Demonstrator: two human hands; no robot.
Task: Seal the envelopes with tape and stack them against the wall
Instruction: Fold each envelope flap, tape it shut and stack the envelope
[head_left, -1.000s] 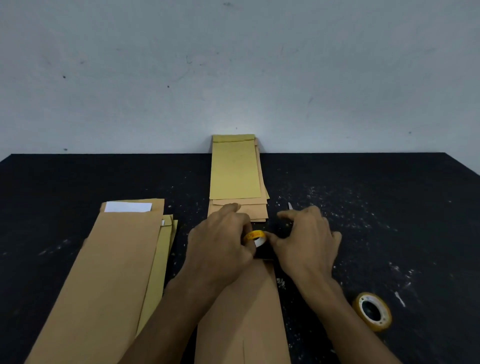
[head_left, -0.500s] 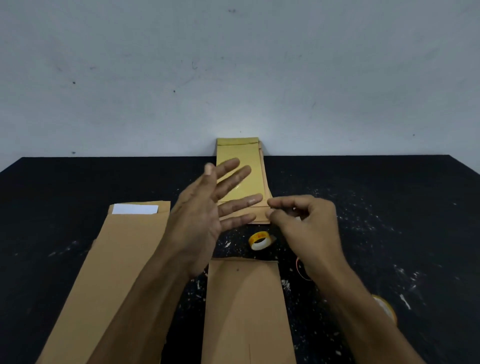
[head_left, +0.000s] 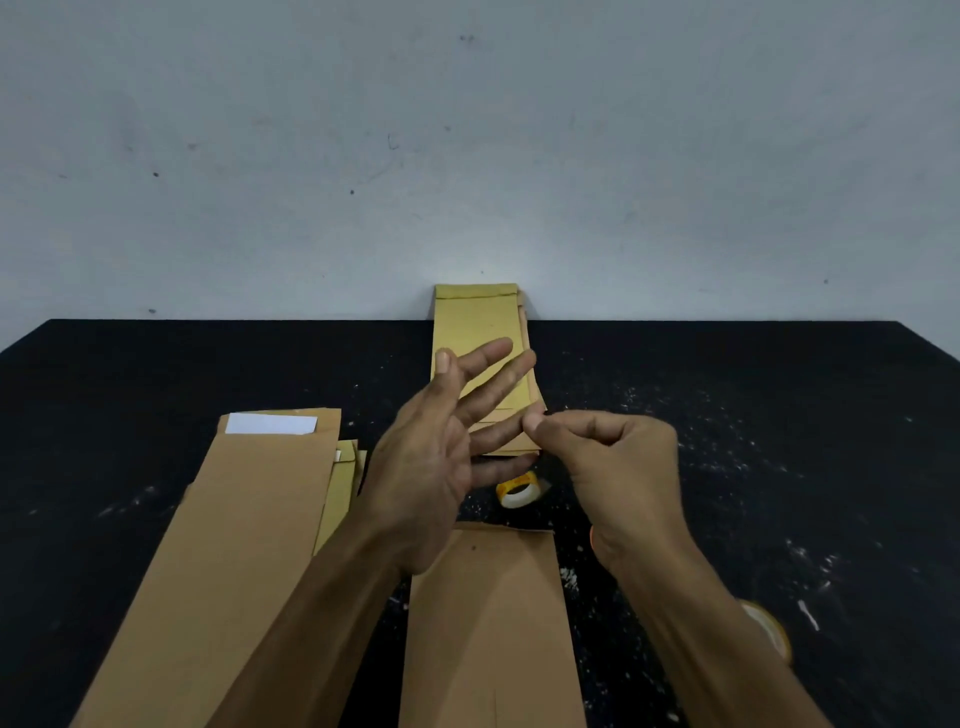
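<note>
Both hands are now lifting off the envelope and hanging in the air above the table (head_left: 156, 395), where a second ago they were pressing down at its flap around the small tape roll. Going from the left, a pile of envelopes (head_left: 249, 525) is lying flat on the table, the top one showing a white sheet (head_left: 271, 424) at its open end. Next, the left hand (head_left: 441, 457) is hovering with fingers spread and straight, palm facing right, holding nothing. Behind it, a stack (head_left: 475, 322) of yellower envelopes is leaning with its far end against the wall (head_left: 467, 156). Below the hands, the envelope (head_left: 493, 623) being worked on is lying lengthwise in the middle of the table, its far edge near the tape roll (head_left: 517, 491), which is sitting free on the table just beyond it. The right hand (head_left: 618, 467) is curling its fingers, with thumb and forefinger pressing together at the tip of a left finger; whether a bit of tape is between them cannot be told. Farthest right, a second tape roll (head_left: 769, 631) is lying partly hidden behind the right forearm.
</note>
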